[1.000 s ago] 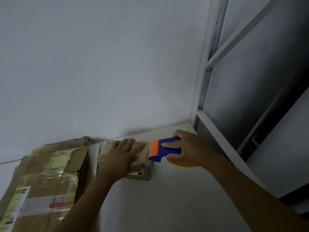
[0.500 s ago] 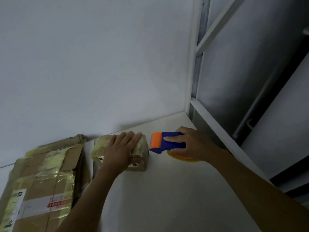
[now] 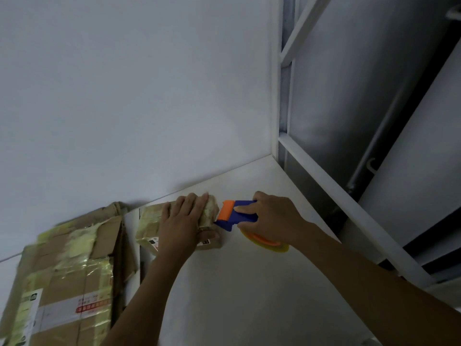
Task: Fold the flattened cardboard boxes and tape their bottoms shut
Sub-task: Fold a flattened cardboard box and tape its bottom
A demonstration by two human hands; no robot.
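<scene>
Head view: left hand (image 3: 183, 222) presses flat, fingers spread, on the small box (image 3: 149, 227); right hand (image 3: 272, 218) grips the tape dispenser (image 3: 237, 216) at its right edge on the desk (image 3: 249, 283).

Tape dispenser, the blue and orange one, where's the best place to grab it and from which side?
Grip the tape dispenser by its blue body, coming from the right behind the roll, as the right hand does now. The orange end faces the small box, so keep fingers off it.
</scene>
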